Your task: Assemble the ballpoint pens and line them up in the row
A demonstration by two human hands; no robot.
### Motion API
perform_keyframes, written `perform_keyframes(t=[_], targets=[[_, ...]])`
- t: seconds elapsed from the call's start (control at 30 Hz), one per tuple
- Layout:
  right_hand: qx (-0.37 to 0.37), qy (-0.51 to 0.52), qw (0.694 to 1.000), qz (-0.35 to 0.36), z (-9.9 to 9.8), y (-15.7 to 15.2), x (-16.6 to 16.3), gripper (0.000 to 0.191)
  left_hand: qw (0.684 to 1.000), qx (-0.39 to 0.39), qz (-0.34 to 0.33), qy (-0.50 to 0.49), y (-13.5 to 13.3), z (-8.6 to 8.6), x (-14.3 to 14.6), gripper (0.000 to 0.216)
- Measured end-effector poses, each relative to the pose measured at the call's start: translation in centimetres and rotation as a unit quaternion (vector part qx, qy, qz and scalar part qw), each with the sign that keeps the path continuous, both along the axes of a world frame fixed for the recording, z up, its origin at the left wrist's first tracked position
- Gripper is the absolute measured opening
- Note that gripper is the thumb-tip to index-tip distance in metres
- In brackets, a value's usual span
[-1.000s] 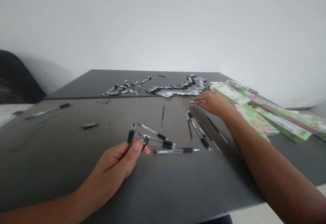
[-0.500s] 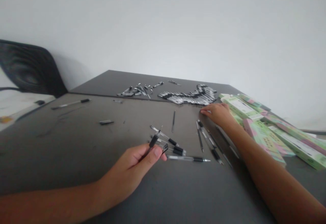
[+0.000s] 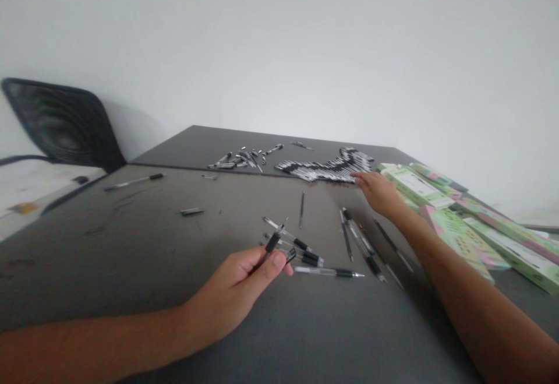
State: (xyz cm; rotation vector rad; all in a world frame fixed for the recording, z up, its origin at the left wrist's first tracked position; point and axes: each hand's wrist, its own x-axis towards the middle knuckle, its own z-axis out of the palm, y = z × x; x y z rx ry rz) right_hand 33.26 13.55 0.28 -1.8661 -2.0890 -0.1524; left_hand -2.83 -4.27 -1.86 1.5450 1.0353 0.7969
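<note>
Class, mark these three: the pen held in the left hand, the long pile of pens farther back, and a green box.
held pen (image 3: 273,241): head view, on its black grip.
pile of pens (image 3: 318,169): head view, on the middle of the pile.
green box (image 3: 414,185): head view, on its pale top face.

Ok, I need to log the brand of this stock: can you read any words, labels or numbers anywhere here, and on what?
No text can be read in this view.
green boxes: pale printed panels, too blurred to read.
pen in the left hand: no legible marking.
heap of pens: too small to tell.
</note>
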Motion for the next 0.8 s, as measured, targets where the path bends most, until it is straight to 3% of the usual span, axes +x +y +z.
perform_keyframes(t=[0.07,0.1,0.13,0.2,0.27,0.33,0.43,0.5,0.6,0.8], targets=[[-0.012,0.091,0.995,0.046,1.1,-1.5,-2.3,0.05,1.0,0.017,-0.004,0.001,0.1,0.0,0.0,0.052],[-0.03,0.211,0.973,0.086,1.4,-2.5,-3.7,0.049,1.0,0.024,-0.006,0.002,0.1,0.0,-0.1,0.05],[-0.053,0.348,0.927,0.125,1.7,-3.7,-5.4,0.045,1.0,0.03,-0.008,0.004,0.2,0.0,-0.1,0.049],[-0.133,0.556,0.803,0.167,1.8,-6.4,-8.7,0.037,0.999,0.037,-0.015,0.006,0.2,-0.1,-0.1,0.047],[-0.235,0.662,0.694,0.16,1.8,-8.9,-11.4,0.032,0.999,0.035,-0.023,0.005,0.3,-0.1,-0.1,0.047],[-0.299,0.711,0.622,0.133,1.9,-10.8,-13.2,0.031,0.999,0.028,-0.033,0.009,0.2,-0.1,-0.2,0.049],[-0.326,0.762,0.549,0.105,2.1,-12.2,-14.1,0.029,0.998,0.016,-0.053,0.02,0.1,-0.2,-0.3,0.049],[-0.326,0.784,0.519,0.099,2.3,-12.7,-14.1,0.028,0.997,0.01,-0.066,0.027,0.1,-0.3,-0.4,0.049],[-0.318,0.793,0.51,0.102,2.7,-13.9,-14.4,0.027,0.995,0.002,-0.09,0.036,0.0,-0.4,-0.4,0.049],[-0.258,0.761,0.571,0.169,3.0,-16.1,-15.2,0.024,0.991,0.011,-0.124,0.043,0.1,-0.2,-0.4,0.047]])
